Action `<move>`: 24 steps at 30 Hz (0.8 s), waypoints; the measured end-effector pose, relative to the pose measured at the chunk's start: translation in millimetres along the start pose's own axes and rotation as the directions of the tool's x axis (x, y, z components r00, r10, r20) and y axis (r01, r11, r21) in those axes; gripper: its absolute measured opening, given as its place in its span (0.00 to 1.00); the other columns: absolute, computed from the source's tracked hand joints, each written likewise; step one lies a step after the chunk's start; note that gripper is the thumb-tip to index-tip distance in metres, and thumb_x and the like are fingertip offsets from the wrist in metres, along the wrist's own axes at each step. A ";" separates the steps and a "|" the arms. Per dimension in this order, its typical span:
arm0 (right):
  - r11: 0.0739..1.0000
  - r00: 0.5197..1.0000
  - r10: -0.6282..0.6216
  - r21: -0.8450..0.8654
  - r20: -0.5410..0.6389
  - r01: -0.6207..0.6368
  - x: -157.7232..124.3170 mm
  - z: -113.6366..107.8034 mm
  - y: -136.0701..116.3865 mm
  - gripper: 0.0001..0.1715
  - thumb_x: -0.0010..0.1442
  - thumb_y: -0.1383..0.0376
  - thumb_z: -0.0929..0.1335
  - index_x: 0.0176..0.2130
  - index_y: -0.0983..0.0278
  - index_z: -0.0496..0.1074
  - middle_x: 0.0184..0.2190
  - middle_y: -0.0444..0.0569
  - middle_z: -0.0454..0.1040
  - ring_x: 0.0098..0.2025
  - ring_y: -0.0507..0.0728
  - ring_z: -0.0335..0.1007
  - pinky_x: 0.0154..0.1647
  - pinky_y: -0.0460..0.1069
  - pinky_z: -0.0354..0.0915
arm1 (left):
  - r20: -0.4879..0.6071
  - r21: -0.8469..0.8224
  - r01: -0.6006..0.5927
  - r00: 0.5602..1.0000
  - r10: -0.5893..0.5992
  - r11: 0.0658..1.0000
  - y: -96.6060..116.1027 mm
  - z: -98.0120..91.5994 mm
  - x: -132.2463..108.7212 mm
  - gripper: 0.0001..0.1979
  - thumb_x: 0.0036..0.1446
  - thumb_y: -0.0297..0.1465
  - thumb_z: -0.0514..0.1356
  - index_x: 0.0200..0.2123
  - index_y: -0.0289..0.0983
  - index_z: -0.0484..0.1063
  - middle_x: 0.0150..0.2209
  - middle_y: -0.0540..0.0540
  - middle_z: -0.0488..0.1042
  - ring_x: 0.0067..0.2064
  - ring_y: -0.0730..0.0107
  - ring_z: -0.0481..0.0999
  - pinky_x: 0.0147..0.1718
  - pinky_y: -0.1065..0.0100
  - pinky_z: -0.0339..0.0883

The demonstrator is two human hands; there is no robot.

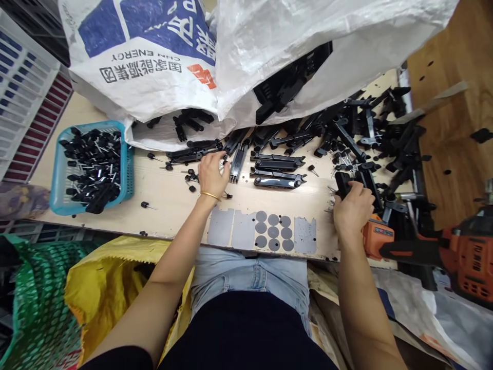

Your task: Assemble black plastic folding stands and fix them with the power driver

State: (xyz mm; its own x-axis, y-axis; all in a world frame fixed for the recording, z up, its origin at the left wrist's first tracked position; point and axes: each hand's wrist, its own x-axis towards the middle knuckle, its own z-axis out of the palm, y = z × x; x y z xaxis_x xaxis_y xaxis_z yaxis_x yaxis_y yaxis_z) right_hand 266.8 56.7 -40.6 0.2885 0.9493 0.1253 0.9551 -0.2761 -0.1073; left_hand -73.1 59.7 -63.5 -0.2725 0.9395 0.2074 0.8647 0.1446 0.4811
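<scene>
My left hand (213, 177) is over the middle-left of the table with its fingers curled together. A small shiny bit shows at the fingertips, too small to name. Around it lie black-headed metal pins (191, 178) and long black plastic parts (239, 162). On the right, my right hand (353, 205) grips a black plastic part (342, 182) at the edge of a heap of such parts. Between my hands, several long black parts (280, 181) lie side by side, with a single pin (313, 169) to their right.
A blue basket (129, 177) full of black-headed pins stands at the left. White woven sacks (154, 92) with black parts inside line the back. Grey patches (243, 231) mark the table's front edge. An orange power tool (475, 257) lies at the right, beside the black heap (404, 139).
</scene>
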 end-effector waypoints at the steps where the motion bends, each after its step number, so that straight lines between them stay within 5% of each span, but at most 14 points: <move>1: 1.000 1.000 -0.003 0.024 -0.006 0.003 1.3 -2.0 1.1 0.26 0.56 0.65 0.65 0.54 0.67 0.62 0.50 0.65 0.65 0.53 0.71 0.60 0.49 0.65 0.60 | 0.000 0.026 0.031 1.000 -0.031 0.999 -7.9 -4.1 7.0 0.17 0.57 0.31 0.53 0.49 0.36 0.70 0.45 0.40 0.72 0.48 0.56 0.70 0.50 0.57 0.61; 6: 0.960 0.985 -0.113 0.243 -0.127 0.142 -5.7 -12.5 4.3 0.29 0.57 0.60 0.64 0.56 0.68 0.60 0.52 0.63 0.66 0.54 0.68 0.62 0.53 0.61 0.59 | 0.109 0.127 0.090 0.989 -0.104 0.988 -38.7 -14.4 24.1 0.15 0.54 0.28 0.54 0.45 0.37 0.73 0.43 0.40 0.72 0.45 0.55 0.70 0.48 0.55 0.63; 9: 0.898 0.979 -0.203 0.401 0.005 0.184 -26.0 -11.5 0.4 0.27 0.57 0.57 0.65 0.53 0.65 0.62 0.47 0.58 0.71 0.47 0.64 0.69 0.48 0.57 0.64 | 0.205 0.165 0.057 0.974 -0.091 0.985 -41.3 -12.5 28.0 0.13 0.53 0.28 0.57 0.43 0.36 0.73 0.42 0.40 0.71 0.47 0.53 0.70 0.49 0.56 0.62; 12: 0.856 0.950 -0.292 0.472 0.107 0.210 -55.0 -1.6 -6.7 0.25 0.57 0.54 0.65 0.50 0.64 0.64 0.43 0.55 0.73 0.43 0.62 0.71 0.44 0.56 0.66 | 0.180 0.167 0.038 0.981 -0.069 0.985 -35.7 -10.4 36.9 0.14 0.54 0.29 0.59 0.45 0.36 0.71 0.45 0.39 0.69 0.48 0.54 0.69 0.48 0.58 0.61; 15: 0.824 0.931 -0.342 0.517 0.127 0.232 -82.1 14.3 -12.2 0.23 0.58 0.54 0.64 0.50 0.64 0.65 0.43 0.56 0.74 0.43 0.61 0.71 0.43 0.55 0.66 | 0.095 0.225 0.033 0.994 -0.056 0.974 -33.3 -10.0 54.1 0.14 0.56 0.27 0.59 0.47 0.37 0.69 0.49 0.40 0.66 0.50 0.55 0.65 0.49 0.58 0.59; 20: 0.808 0.915 -0.390 0.514 0.103 0.286 -101.0 32.4 -14.5 0.22 0.60 0.56 0.63 0.50 0.65 0.66 0.44 0.59 0.72 0.47 0.63 0.68 0.47 0.59 0.65 | 0.210 0.292 -0.035 0.977 -0.029 0.956 -42.7 -10.6 90.0 0.08 0.59 0.30 0.60 0.40 0.33 0.70 0.43 0.43 0.70 0.50 0.58 0.62 0.51 0.54 0.55; 24: 0.780 0.924 -0.336 0.604 0.185 0.163 -100.1 26.5 -14.5 0.23 0.58 0.54 0.65 0.50 0.64 0.66 0.44 0.56 0.73 0.45 0.62 0.69 0.46 0.58 0.66 | 0.180 0.271 -0.060 0.984 0.011 0.961 -45.4 -26.8 95.2 0.13 0.61 0.40 0.58 0.37 0.35 0.71 0.38 0.46 0.71 0.49 0.59 0.62 0.54 0.51 0.53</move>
State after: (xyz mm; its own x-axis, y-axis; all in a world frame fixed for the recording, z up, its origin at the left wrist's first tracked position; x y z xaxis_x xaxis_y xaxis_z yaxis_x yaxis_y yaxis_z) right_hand 222.3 -30.3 -77.7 -0.0668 0.9973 -0.0306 0.7511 0.0301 -0.6595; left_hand -149.5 134.3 -42.8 -0.1833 0.9815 0.0561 0.9614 0.1670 0.2186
